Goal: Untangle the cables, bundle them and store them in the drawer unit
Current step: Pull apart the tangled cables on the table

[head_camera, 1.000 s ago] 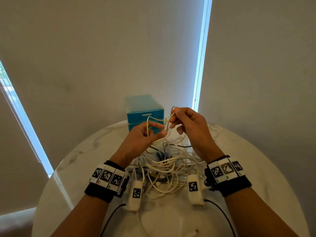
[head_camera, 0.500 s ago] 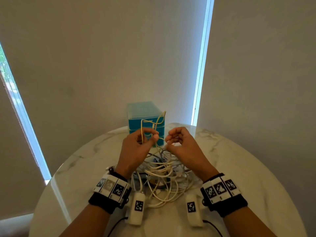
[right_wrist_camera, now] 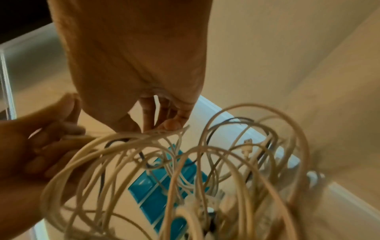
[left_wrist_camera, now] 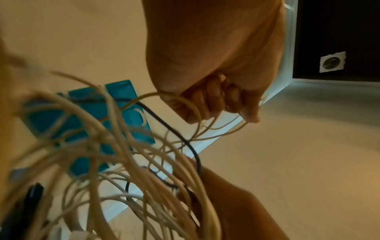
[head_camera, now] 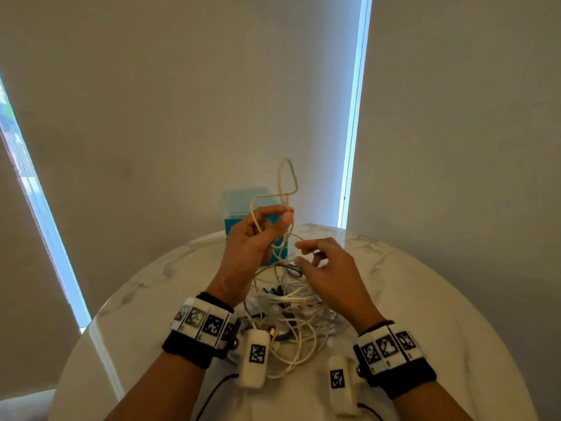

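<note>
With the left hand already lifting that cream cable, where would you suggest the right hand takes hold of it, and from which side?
Probably the taut stretch just below the left hand, where the cream cable runs down into the tangled pile. The right hand hovers right beside it, so come in from the right with a thumb-and-forefinger pinch; that run is single there, while lower down the strands overlap.

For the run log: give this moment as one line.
phase: untangling | left hand: pinches cream cable, loop raised | right hand: open over cable pile | drawer unit: behind
</note>
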